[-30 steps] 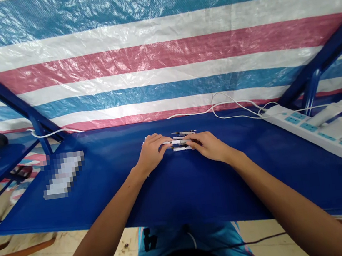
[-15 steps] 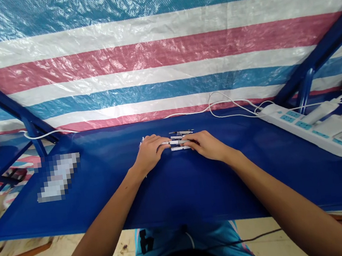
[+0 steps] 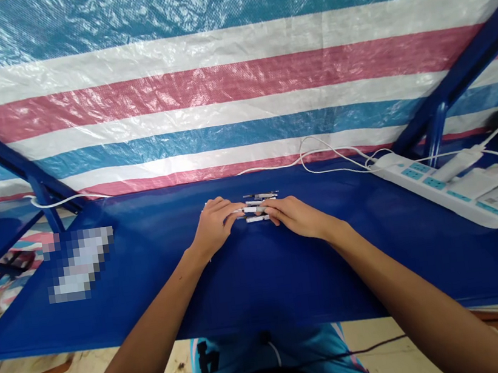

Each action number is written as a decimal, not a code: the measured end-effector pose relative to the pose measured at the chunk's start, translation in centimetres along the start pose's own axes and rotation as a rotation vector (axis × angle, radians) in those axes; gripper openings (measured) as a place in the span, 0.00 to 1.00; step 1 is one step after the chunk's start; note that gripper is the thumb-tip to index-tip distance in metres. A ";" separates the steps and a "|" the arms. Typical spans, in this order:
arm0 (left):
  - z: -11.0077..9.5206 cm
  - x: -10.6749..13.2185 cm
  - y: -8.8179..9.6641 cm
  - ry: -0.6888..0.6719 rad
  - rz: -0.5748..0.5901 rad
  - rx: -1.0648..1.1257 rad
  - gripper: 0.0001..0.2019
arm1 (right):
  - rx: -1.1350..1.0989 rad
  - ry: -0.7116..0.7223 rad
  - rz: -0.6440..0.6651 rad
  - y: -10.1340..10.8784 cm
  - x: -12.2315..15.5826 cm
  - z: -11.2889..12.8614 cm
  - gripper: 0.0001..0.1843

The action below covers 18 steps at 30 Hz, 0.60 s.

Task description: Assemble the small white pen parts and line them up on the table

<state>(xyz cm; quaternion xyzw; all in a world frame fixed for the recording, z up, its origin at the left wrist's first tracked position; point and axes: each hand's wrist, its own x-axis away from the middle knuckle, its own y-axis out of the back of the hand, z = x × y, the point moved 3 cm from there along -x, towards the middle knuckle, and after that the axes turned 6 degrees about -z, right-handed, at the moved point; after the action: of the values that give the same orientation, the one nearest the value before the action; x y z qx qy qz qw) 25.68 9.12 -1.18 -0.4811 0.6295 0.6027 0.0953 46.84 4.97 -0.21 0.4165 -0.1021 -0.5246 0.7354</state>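
Note:
A slim white pen (image 3: pixel 252 210) lies level between my two hands, just above the blue table. The fingers and thumb of my left hand (image 3: pixel 214 226) pinch its left end. At the other end, my right hand (image 3: pixel 297 215) grips it the same way, so both tips are covered. Behind it on the tabletop rests a thin dark-and-grey pen piece (image 3: pixel 263 195). Another white pen (image 3: pixel 257 218) lies just in front, close to the right fingertips. Thin white pieces show partly behind my left hand, mostly hidden by it.
A white power strip (image 3: pixel 448 188) with plugged-in chargers runs along the right side of the blue table (image 3: pixel 262 282). White cable (image 3: pixel 331 150) loops along the back edge. At left lies a pixelated pale item (image 3: pixel 80 264). Striped plastic sheeting (image 3: pixel 235 84) hangs behind.
The view has shifted slightly. My right fingertips have moved a little along the pen towards my left hand. Both hands keep their hold.

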 end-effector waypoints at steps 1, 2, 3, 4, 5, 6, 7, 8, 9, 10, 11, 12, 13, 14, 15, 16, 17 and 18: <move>0.0 0.0 0.0 -0.007 0.007 -0.004 0.24 | -0.003 -0.002 0.009 0.0 0.0 0.0 0.20; 0.0 0.0 0.0 -0.015 0.015 -0.007 0.24 | -0.007 -0.001 0.016 0.0 0.1 -0.1 0.19; 0.0 0.0 0.0 -0.024 0.020 -0.010 0.25 | -0.011 0.002 0.022 -0.1 0.1 -0.1 0.19; 0.0 -0.1 -0.1 -0.033 0.021 -0.012 0.25 | -0.014 0.007 0.027 -0.1 0.1 -0.1 0.18; 0.0 -0.1 -0.1 -0.040 0.021 -0.013 0.26 | -0.015 0.012 0.031 -0.1 0.2 -0.2 0.17; 0.0 -0.1 -0.1 -0.046 0.019 -0.013 0.26 | -0.014 0.014 0.034 -0.1 0.2 -0.3 0.15; -0.1 -0.1 -0.1 -0.051 0.018 -0.013 0.26 | -0.011 0.013 0.040 -0.1 0.3 -0.3 0.14; -0.1 0.0 -0.1 -0.055 0.018 -0.012 0.26 | -0.006 0.009 0.047 -0.1 0.3 -0.4 0.13; -0.1 0.0 -0.1 -0.056 0.020 -0.013 0.26 | 0.000 0.005 0.058 -0.1 0.4 -0.4 0.13; -0.2 0.0 -0.1 -0.057 0.024 -0.014 0.26 | 0.009 0.001 0.069 -0.1 0.4 -0.4 0.13; -0.2 0.0 -0.1 -0.056 0.027 -0.015 0.26 | 0.023 -0.004 0.076 -0.2 0.4 -0.3 0.13; -0.2 0.1 -0.1 -0.055 0.029 -0.017 0.27 | 0.045 -0.010 0.077 -0.2 0.4 -0.3 0.13; -0.3 0.1 0.0 -0.052 0.029 -0.019 0.27 | 0.075 -0.016 0.070 -0.2 0.4 -0.2 0.14; -0.3 0.1 0.0 -0.048 0.028 -0.022 0.27 | 0.109 -0.025 0.057 -0.2 0.4 -0.1 0.14; -0.3 0.0 0.1 -0.045 0.025 -0.024 0.27 | 0.145 -0.036 0.041 -0.2 0.3 0.0 0.14; -0.4 0.0 0.2 -0.044 0.021 -0.026 0.27 | 0.180 -0.051 0.028 -0.3 0.3 0.1 0.13; -0.4 0.0 0.2 -0.046 0.016 -0.025 0.27 | 0.212 -0.066 0.019 -0.4 0.2 0.2 0.13; -0.4 -0.1 0.3 -0.049 0.008 -0.022 0.27 | 0.240 -0.087 0.016 -0.5 0.1 0.2 0.13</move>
<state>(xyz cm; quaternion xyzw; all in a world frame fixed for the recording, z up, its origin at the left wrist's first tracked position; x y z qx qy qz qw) 25.71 8.74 -0.86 -0.4647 0.6225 0.6213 0.1028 46.48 4.71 -0.47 0.4776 -0.1992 -0.5204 0.6792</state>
